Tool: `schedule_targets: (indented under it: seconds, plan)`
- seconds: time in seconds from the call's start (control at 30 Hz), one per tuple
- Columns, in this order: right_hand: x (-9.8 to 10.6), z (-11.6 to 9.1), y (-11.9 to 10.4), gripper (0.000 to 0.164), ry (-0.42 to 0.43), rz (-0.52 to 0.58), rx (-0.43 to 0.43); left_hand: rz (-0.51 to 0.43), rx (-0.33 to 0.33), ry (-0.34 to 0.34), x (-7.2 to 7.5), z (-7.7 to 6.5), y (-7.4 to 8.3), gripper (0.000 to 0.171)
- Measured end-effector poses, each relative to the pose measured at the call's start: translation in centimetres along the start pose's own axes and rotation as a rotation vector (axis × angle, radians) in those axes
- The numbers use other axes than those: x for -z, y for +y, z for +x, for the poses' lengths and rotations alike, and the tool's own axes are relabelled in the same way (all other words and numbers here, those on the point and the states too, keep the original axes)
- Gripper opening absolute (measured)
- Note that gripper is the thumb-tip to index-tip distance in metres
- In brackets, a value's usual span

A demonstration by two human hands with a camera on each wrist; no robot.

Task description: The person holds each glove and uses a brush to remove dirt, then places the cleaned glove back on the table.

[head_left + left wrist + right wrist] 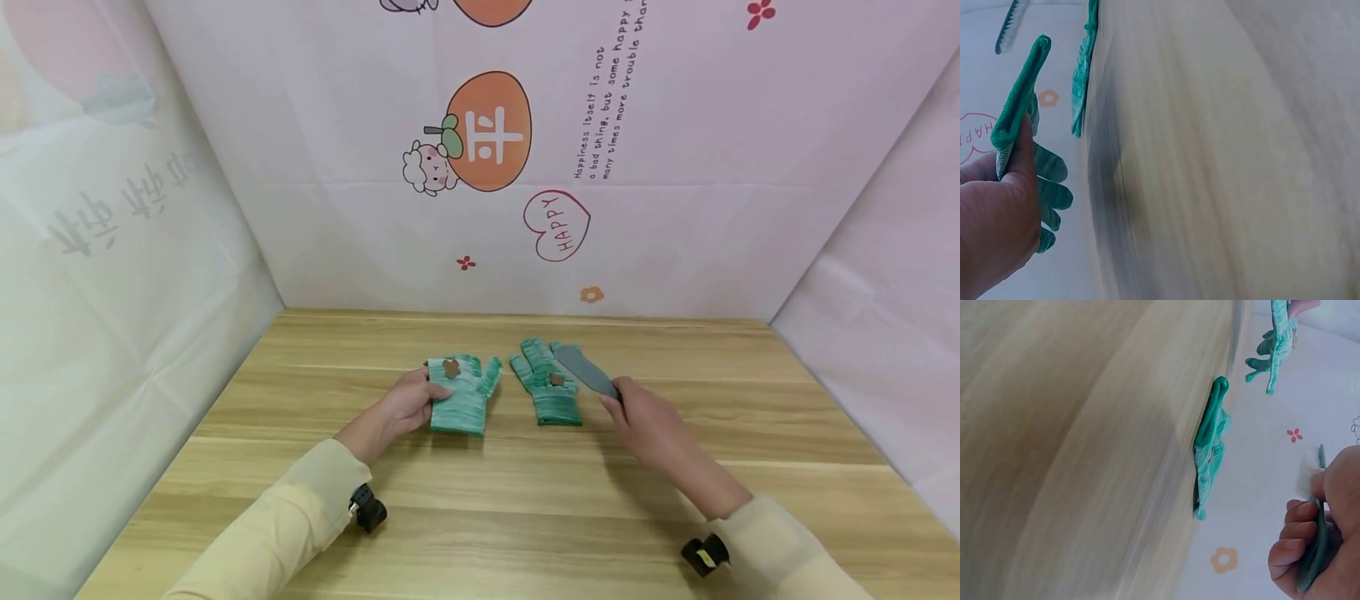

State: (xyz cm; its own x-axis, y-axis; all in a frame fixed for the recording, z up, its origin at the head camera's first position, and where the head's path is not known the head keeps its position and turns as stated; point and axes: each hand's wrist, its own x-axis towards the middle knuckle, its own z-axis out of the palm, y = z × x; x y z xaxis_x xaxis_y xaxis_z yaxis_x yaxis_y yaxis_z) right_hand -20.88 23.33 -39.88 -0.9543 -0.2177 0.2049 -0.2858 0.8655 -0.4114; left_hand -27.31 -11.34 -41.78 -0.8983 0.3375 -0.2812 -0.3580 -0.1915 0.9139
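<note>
My left hand [405, 402] pinches a green streaked glove [459, 408] by its side, thumb across the face. In the left wrist view this glove [1052, 167] is raised off the table, its cuff opening toward the camera and its fingers hanging away. My right hand [651, 421] grips the handle of a grey brush [583, 368]; white bristles [1307, 475] show under its head in the right wrist view. A matching glove [553, 407] lies flat on the table, fingers pointing away, with the brush head above it and overlapping its fingers in the head view. Both gloves bear a brown patch.
The wood-grain table [480, 500] ends at a white printed backdrop [675, 167], with similar sheets at the left [150, 292] and right. A small black camera [367, 508] is strapped to the left wrist, another [705, 554] to the right.
</note>
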Motion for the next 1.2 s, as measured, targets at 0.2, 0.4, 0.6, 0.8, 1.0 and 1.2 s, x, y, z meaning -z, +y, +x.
schedule_targets:
  seconds: [0.2,0.4,0.6,0.8,1.0,1.2]
  plan:
    - [-0.1,0.0,-0.8,0.026,0.032,-0.001,0.032,0.017,-0.005,-0.021,-0.7,-0.2,0.0,0.048]
    - [-0.1,0.2,-1.4,0.028,0.062,-0.014,0.075,0.030,0.000,-0.038,-1.6,-0.7,0.3,0.046]
    - [-0.2,0.4,-2.4,0.031,0.057,-0.018,0.107,0.040,0.003,-0.073,-2.7,-1.2,0.4,0.045]
    - [-0.2,0.8,-3.7,0.023,0.071,-0.033,0.177,0.053,-0.005,-0.131,-3.8,-1.9,0.5,0.045]
    - [-0.5,1.1,-5.1,0.019,0.074,-0.032,0.233,0.055,-0.005,-0.184,-4.6,-2.1,0.5,0.045]
    - [-0.9,1.6,-6.3,0.019,0.091,-0.052,0.277,0.057,-0.010,-0.192,-5.2,-2.4,0.5,0.042]
